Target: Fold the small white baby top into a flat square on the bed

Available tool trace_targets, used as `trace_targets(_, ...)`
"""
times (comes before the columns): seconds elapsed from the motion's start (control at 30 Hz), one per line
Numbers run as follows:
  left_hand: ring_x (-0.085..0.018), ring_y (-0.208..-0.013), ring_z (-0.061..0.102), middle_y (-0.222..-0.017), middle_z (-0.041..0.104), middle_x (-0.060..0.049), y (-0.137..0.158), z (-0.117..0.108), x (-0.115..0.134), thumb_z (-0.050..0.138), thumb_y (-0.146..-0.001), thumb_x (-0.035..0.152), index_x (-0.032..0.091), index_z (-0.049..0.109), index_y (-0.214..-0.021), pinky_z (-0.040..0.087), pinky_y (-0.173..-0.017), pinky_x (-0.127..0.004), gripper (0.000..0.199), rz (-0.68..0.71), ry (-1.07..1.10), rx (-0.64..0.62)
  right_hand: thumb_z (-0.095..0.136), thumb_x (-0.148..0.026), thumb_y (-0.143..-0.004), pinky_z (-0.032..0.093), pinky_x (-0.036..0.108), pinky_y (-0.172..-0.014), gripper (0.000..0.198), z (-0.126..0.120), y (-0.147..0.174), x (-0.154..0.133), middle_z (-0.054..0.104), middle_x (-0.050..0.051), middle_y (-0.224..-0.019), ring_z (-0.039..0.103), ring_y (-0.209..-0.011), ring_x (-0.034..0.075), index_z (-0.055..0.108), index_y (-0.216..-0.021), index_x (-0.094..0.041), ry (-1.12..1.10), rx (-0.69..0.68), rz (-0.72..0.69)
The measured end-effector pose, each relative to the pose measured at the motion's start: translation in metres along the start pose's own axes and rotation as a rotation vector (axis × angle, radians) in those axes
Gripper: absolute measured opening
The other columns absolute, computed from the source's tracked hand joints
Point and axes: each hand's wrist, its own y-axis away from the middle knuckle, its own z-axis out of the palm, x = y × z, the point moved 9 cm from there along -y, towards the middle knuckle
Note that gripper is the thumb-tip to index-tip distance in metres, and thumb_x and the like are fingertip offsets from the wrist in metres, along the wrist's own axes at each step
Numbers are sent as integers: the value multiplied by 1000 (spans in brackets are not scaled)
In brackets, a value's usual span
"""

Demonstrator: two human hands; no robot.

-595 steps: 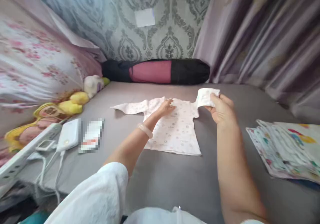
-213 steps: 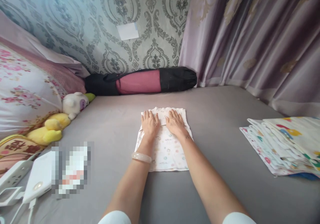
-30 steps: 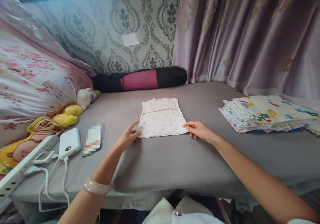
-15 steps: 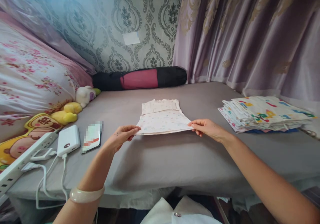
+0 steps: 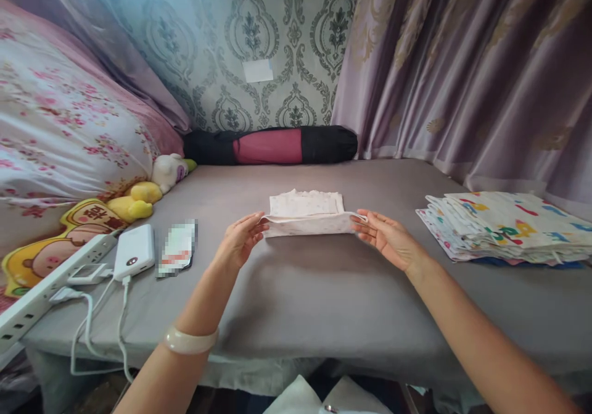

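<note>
A small white garment point(image 5: 308, 224) with a faint print lies partly folded on the grey-covered surface point(image 5: 324, 303) in the middle of the view. Its near part is lifted and bent up and away from me, while its ruffled far part rests flat. At the left corner of this raised edge, my left hand point(image 5: 243, 235), with a pale bangle on its wrist, pinches the cloth. My right hand point(image 5: 383, 235) grips the right corner between thumb and fingers. The cloth is stretched taut between both hands.
To the right sits a stack of folded printed cloths point(image 5: 509, 226). Left are a phone point(image 5: 176, 247), a white power bank point(image 5: 134, 252), a power strip point(image 5: 55, 290) with cables, and plush toys point(image 5: 134, 207). A black and red rolled bag point(image 5: 268, 145) lies along the wall.
Both hands have moved the garment's near edge up and away from me, folding it toward the far part. The view has shifted slightly left.
</note>
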Motion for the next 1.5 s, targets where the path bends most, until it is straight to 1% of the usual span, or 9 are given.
trace_targets(0.13, -14, -84, 69, -94, 71, -7, -14, 19, -7, 69, -79, 21, 15, 66, -93, 53, -70, -22, 15, 13, 112, 12, 54, -22, -96, 55, 30, -95, 28, 15, -20, 6, 57, 9, -134, 55, -124, 20, 59, -124, -22, -4, -32, -95)
trace_targets(0.33, -13, -81, 67, -90, 69, -5, -36, 37, -15, 67, -82, 17, 15, 64, -90, 52, -72, -23, 9, 41, 211, 28, 62, -19, -88, 41, 34, -111, 53, 32, -50, 24, 51, 5, -141, 44, -134, 18, 48, -139, -24, -40, -25, -77)
trace_targets(0.43, -11, -76, 65, -87, 67, -4, -48, 40, -17, 66, -83, 17, 15, 63, -89, 51, -71, -22, 6, 33, 202, 77, 59, -17, -86, 39, 36, -112, 58, 37, -61, 23, 49, 5, -143, 41, -136, 17, 44, -142, -25, -88, 1, -45)
trace_targets(0.6, -10, -71, 62, -82, 64, -3, -69, 46, -15, 65, -84, 17, 15, 62, -86, 50, -69, -22, 4, 46, 206, 110, 54, -16, -86, 38, 37, -113, 58, 39, -78, 20, 33, 6, -155, 36, -140, 16, 40, -142, -24, -128, 50, -10)
trace_targets(0.73, -9, -69, 60, -80, 62, -2, -85, 49, -14, 63, -83, 15, 15, 60, -82, 49, -70, -22, 4, 50, 206, 152, 49, -17, -87, 37, 41, -112, 56, 38, -94, 22, 40, 6, -151, 37, -138, 15, 38, -141, -26, -122, 67, -16)
trace_targets(1.23, -10, -73, 61, -76, 59, -1, -124, 51, -26, 63, -82, 16, 16, 57, -83, 49, -75, -24, 5, 62, 124, 188, 48, -17, -90, 33, 33, -114, 53, 41, -120, 30, 39, 9, -151, 35, -140, 12, 36, -141, -22, -172, 132, 70)
trace_targets(1.33, -13, -87, 65, -89, 63, -5, -128, 49, -31, 64, -82, 19, 17, 58, -95, 50, -84, -26, 14, 63, 109, 194, 49, -16, -90, 34, 33, -114, 55, 39, -123, 33, 39, 7, -151, 36, -139, 13, 35, -142, -24, -200, 144, 84)
trace_targets(1.4, -16, -104, 64, -108, 64, -9, -131, 47, -35, 66, -82, 23, 19, 56, -112, 48, -93, -28, 32, 77, 83, 207, 51, -16, -89, 36, 33, -113, 60, 37, -124, 35, 39, 6, -151, 38, -137, 13, 31, -145, -26, -212, 163, 94)
trace_targets(1.5, -22, -128, 53, -138, 52, -13, -132, 48, -35, 68, -82, 30, 22, 44, -135, 40, -107, -32, 59, 136, -8, 209, 52, -16, -88, 38, 32, -111, 66, 35, -125, 37, 41, 6, -149, 41, -136, 13, 26, -148, -29, -206, 180, 98)
